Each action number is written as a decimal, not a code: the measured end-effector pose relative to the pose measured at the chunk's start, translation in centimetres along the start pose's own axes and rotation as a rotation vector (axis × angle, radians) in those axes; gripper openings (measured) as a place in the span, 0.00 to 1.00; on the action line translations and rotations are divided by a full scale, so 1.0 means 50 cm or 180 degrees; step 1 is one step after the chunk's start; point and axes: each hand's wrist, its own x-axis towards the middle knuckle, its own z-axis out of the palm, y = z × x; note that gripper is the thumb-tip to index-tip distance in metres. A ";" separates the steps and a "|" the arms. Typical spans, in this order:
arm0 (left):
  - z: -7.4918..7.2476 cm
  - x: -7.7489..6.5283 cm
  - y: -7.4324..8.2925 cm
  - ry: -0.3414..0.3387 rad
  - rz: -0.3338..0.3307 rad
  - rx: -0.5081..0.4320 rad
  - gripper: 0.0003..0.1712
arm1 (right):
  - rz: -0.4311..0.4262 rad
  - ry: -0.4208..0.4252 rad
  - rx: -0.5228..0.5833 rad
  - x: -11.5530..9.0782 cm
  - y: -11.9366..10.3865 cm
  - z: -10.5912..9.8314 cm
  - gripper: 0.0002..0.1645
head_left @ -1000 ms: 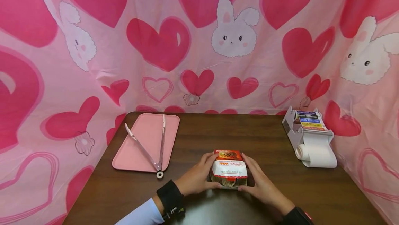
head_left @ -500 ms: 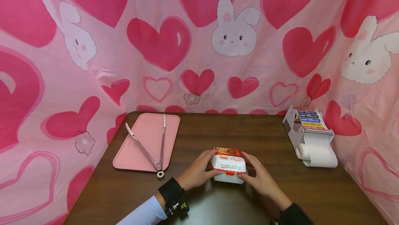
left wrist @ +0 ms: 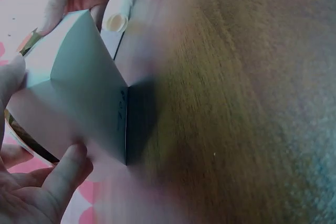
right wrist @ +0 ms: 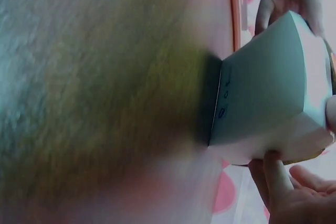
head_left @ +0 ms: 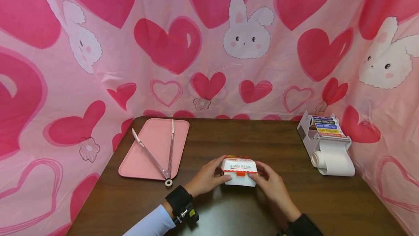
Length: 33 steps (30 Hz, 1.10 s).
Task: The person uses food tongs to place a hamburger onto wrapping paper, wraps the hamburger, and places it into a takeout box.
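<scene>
Between both hands is a white cardboard burger box with a red-trimmed lid and an orange front tab. Its near side is tipped up: both wrist views show the underside, with the far bottom edge close against the table. My left hand grips the left side, thumb at the front corner. On the opposite side my right hand holds it the same way, thumb beside the tab. A dark gap with food-coloured edges shows along the box's side in the left wrist view.
Steel tongs lie spread across a pink tray at the left of the wooden table. A label dispenser with a white paper roll stands at the back right. A pink heart-patterned cloth surrounds the table.
The box's near side has been raised, so its white front now faces the camera and its top shows less. The food visible at the front is now covered. Both hands stay on the sides.
</scene>
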 end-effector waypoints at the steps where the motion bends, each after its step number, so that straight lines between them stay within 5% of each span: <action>1: 0.000 0.000 0.000 -0.0002 0.0008 0.0032 0.48 | -0.0011 0.0042 0.0005 0.000 -0.001 0.003 0.38; 10: 0.000 0.003 -0.002 0.0085 -0.0008 0.0164 0.43 | -0.0105 0.0132 -0.0257 -0.009 -0.013 0.013 0.35; 16: -0.002 0.007 -0.006 0.0117 0.0055 0.0169 0.43 | 0.0116 -0.0187 0.0351 -0.011 -0.014 0.001 0.35; 19: -0.004 0.009 -0.008 0.0149 0.0157 0.0242 0.42 | 0.0003 -0.0181 0.0404 -0.008 -0.009 0.003 0.34; 26: -0.008 0.011 -0.007 0.0218 0.0341 0.0420 0.40 | -0.0781 0.0030 -0.0660 -0.014 -0.014 0.021 0.32; 33: -0.007 0.012 -0.005 0.0194 0.0170 0.0414 0.40 | -0.0398 0.0576 -0.0118 -0.014 -0.026 0.036 0.20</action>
